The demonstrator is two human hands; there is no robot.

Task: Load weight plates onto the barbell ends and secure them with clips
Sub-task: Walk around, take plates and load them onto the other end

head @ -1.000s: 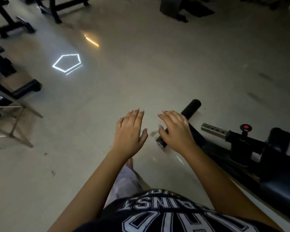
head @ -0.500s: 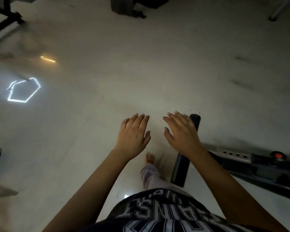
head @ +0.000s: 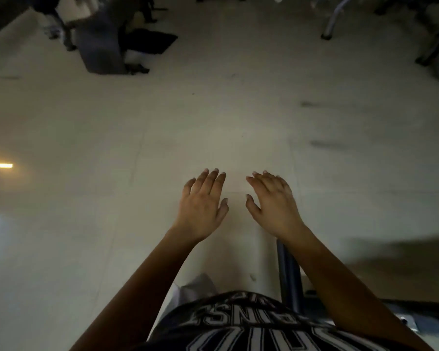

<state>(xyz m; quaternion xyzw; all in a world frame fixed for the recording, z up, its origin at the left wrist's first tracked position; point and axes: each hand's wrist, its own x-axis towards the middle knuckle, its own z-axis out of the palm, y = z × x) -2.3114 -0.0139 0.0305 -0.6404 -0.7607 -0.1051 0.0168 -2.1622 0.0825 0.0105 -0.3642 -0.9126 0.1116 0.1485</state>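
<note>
- At 6 o'clock, left hand (head: 200, 211) and right hand (head: 274, 206) hover apart, fingers spread, holding nothing.
- No barbell, plates or clips visible; loading seems not yet begun.

The left hand (head: 202, 207) and the right hand (head: 273, 205) are held side by side over the floor (head: 162, 122), apart from each other, at the centre of the view. A padded bar (head: 288, 274) is seen at 5 o'clock, under the right forearm. A piece of gym equipment (head: 102, 41) is placed at 11 o'clock, well apart from the hands. Metal legs (head: 333, 19) are seen at 1 o'clock. A shirt (head: 238, 325) lies at 6 o'clock.
</note>
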